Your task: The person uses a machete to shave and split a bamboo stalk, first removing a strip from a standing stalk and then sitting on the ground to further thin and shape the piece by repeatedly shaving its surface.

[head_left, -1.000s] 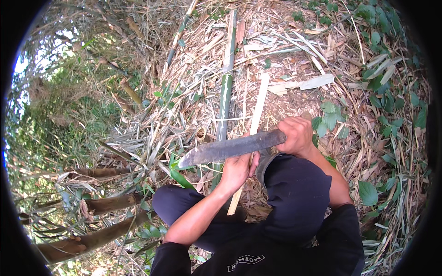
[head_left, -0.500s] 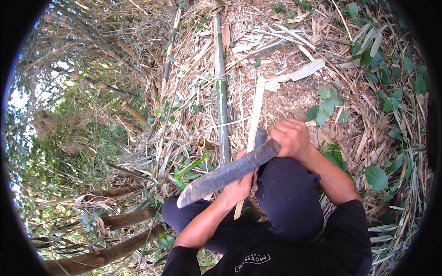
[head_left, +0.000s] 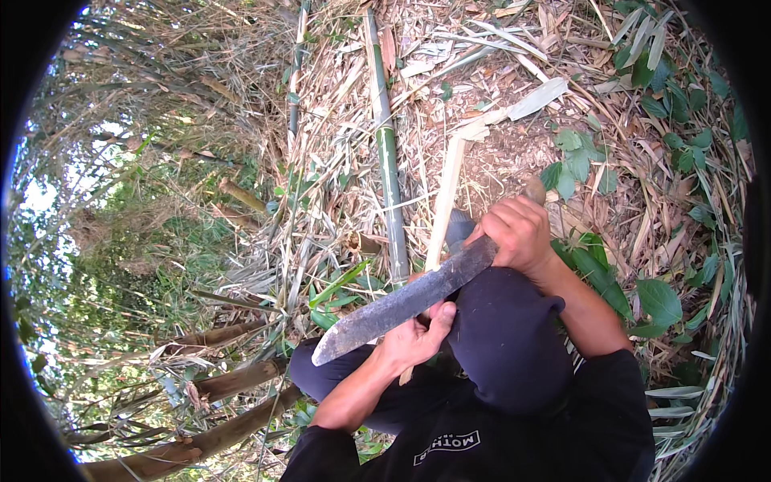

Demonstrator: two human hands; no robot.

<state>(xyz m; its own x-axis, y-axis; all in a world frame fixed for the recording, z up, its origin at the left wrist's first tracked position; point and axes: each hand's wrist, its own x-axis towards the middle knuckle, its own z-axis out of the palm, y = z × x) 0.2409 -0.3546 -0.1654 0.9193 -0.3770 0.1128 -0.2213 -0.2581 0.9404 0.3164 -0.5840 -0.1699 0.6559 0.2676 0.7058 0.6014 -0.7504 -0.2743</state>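
My right hand (head_left: 516, 234) is closed around the handle of a machete (head_left: 393, 309), whose butt end pokes out past the fist. The broad dark blade slants down to the left across my raised knee, its tip pale. Under the blade, my left hand (head_left: 414, 339) grips a pale split bamboo strip (head_left: 446, 197), with the thumb showing beside the knee. The strip runs away from me, and its short near end sticks out below the left hand. Where blade and strip cross, the blade hides the strip and some left fingers.
A long green bamboo pole (head_left: 387, 161) lies ahead, left of the strip. Flat pale bamboo pieces (head_left: 538, 99) rest on the litter-covered ground beyond. Thick brown bamboo stems (head_left: 241, 379) stand at the left; leafy plants (head_left: 658, 305) grow at the right.
My right hand and the machete have shifted slightly right, and more of the blade's flat face shows. My left thumb has come into view below the blade.
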